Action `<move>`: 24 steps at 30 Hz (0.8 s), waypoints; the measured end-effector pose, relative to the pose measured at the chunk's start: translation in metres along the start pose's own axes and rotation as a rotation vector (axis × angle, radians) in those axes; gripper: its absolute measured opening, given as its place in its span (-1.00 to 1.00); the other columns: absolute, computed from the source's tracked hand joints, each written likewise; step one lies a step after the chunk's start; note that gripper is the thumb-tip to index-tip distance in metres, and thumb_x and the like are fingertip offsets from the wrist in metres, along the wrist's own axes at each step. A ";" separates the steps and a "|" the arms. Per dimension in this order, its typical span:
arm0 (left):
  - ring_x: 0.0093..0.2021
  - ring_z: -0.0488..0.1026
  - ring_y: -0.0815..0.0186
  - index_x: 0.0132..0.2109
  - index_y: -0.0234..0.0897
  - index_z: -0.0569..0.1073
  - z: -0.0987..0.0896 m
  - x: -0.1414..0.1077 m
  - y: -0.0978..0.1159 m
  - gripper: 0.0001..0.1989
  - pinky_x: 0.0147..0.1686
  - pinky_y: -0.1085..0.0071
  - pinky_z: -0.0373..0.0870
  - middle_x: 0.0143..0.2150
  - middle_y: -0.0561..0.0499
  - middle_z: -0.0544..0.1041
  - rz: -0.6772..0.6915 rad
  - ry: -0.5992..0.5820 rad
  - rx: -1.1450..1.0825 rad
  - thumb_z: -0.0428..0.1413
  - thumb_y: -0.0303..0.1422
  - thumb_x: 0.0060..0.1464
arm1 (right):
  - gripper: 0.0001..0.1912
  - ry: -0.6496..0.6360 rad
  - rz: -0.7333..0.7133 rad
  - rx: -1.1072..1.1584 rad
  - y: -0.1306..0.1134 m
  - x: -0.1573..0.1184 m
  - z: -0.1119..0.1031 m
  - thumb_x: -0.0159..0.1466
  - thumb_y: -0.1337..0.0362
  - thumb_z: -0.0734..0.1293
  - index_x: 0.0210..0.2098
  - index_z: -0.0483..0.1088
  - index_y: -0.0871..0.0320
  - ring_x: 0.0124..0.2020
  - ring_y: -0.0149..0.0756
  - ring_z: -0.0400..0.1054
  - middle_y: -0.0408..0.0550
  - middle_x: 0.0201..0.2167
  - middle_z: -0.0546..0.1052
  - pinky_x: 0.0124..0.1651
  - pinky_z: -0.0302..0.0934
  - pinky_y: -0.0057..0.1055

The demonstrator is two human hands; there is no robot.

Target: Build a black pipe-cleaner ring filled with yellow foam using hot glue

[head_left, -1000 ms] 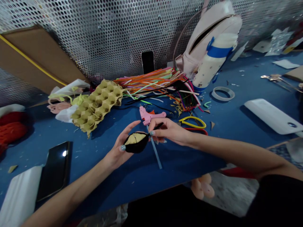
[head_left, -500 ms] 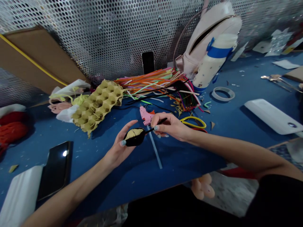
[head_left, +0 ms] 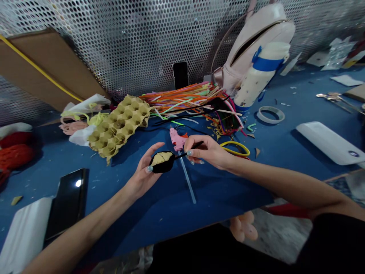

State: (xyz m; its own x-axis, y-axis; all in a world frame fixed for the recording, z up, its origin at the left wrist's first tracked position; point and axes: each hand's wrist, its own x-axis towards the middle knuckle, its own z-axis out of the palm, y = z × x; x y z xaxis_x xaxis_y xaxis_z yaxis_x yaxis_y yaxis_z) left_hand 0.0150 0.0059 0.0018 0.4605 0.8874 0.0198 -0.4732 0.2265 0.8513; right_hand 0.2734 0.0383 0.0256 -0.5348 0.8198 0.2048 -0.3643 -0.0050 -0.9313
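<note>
My left hand (head_left: 144,176) is closed on a small rounded piece (head_left: 162,162), black around the edge with a tan, cardboard-like face. Its thumb presses the near edge of the piece. A black pipe cleaner (head_left: 196,145) runs from the right end of that piece into my right hand (head_left: 203,151), where thumb and fingers pinch it. Just behind the hands, a pink glue gun (head_left: 177,140) lies on the blue table, with a clear glue stick (head_left: 188,180) sticking out toward me.
Behind lie an egg carton (head_left: 121,125) and a heap of coloured pipe cleaners (head_left: 182,97). To the right are yellow-handled scissors (head_left: 235,147), a tape roll (head_left: 270,115), a bottle (head_left: 264,74) and a white case (head_left: 330,142). A phone (head_left: 70,201) lies at left.
The black-edged piece is tipped slightly, showing a bit more of its tan face. Both hands keep their hold, and the view has shifted a little.
</note>
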 end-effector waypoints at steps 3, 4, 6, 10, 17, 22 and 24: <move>0.11 0.63 0.20 0.38 -0.18 0.34 0.002 -0.001 0.001 -0.14 0.18 0.38 0.49 0.13 -0.11 0.66 -0.006 -0.052 0.003 0.44 -0.08 0.01 | -0.77 0.013 0.007 -0.023 0.000 0.000 0.000 0.28 0.21 0.56 -0.31 0.50 0.21 -0.54 -0.52 0.32 -0.19 -0.51 0.51 -0.57 0.12 -0.59; 0.12 0.63 0.19 0.38 -0.17 0.33 0.002 0.000 0.001 -0.14 0.19 0.37 0.48 0.14 -0.12 0.65 -0.010 -0.068 0.002 0.44 -0.08 0.01 | -0.77 0.014 0.005 -0.034 0.000 0.000 0.000 0.28 0.21 0.56 -0.31 0.50 0.22 -0.55 -0.53 0.32 -0.19 -0.51 0.51 -0.57 0.13 -0.59; 0.14 0.62 0.16 0.39 -0.17 0.32 0.002 0.000 0.001 -0.13 0.21 0.34 0.47 0.15 -0.14 0.64 -0.016 -0.086 0.005 0.44 -0.08 0.01 | -0.76 0.019 -0.007 -0.067 0.000 0.000 0.000 0.28 0.20 0.56 -0.31 0.50 0.22 -0.56 -0.53 0.31 -0.19 -0.51 0.51 -0.57 0.15 -0.59; 0.15 0.62 0.14 0.39 -0.17 0.32 -0.001 -0.002 -0.001 -0.13 0.20 0.31 0.48 0.16 -0.16 0.64 -0.018 -0.094 0.001 0.44 -0.07 0.02 | -0.75 0.026 -0.033 -0.204 -0.001 -0.001 0.000 0.27 0.19 0.56 -0.30 0.50 0.22 -0.54 -0.50 0.36 -0.18 -0.47 0.51 -0.55 0.19 -0.57; 0.18 0.61 0.12 0.37 -0.13 0.36 -0.003 -0.006 -0.006 -0.17 0.16 0.34 0.52 0.19 -0.11 0.62 -0.057 -0.108 -0.056 0.46 -0.14 0.01 | -0.79 0.037 -0.023 -0.350 -0.002 -0.004 0.002 0.31 0.19 0.52 -0.30 0.51 0.20 -0.52 -0.49 0.36 -0.17 -0.41 0.50 -0.49 0.24 -0.53; 0.14 0.63 0.13 0.36 -0.15 0.37 -0.002 -0.006 -0.007 -0.19 0.16 0.32 0.52 0.17 -0.12 0.62 -0.069 -0.118 -0.093 0.46 -0.16 0.01 | -0.85 0.025 -0.036 -0.391 -0.003 -0.005 0.001 0.34 0.24 0.48 -0.29 0.50 0.19 -0.51 -0.49 0.37 -0.18 -0.42 0.50 -0.46 0.25 -0.52; 0.12 0.63 0.16 0.35 -0.17 0.39 0.000 -0.006 -0.006 -0.20 0.15 0.34 0.52 0.15 -0.11 0.63 -0.069 -0.112 -0.102 0.46 -0.17 0.01 | -0.85 0.022 -0.041 -0.396 -0.003 -0.005 0.001 0.35 0.24 0.47 -0.29 0.51 0.19 -0.52 -0.49 0.36 -0.17 -0.41 0.50 -0.46 0.26 -0.51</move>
State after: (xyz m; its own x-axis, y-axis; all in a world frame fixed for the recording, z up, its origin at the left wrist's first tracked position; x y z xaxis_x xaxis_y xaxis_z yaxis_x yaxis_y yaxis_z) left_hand 0.0154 -0.0004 -0.0036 0.5731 0.8191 0.0261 -0.5083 0.3304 0.7953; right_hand 0.2764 0.0337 0.0272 -0.5075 0.8270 0.2418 -0.0606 0.2457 -0.9675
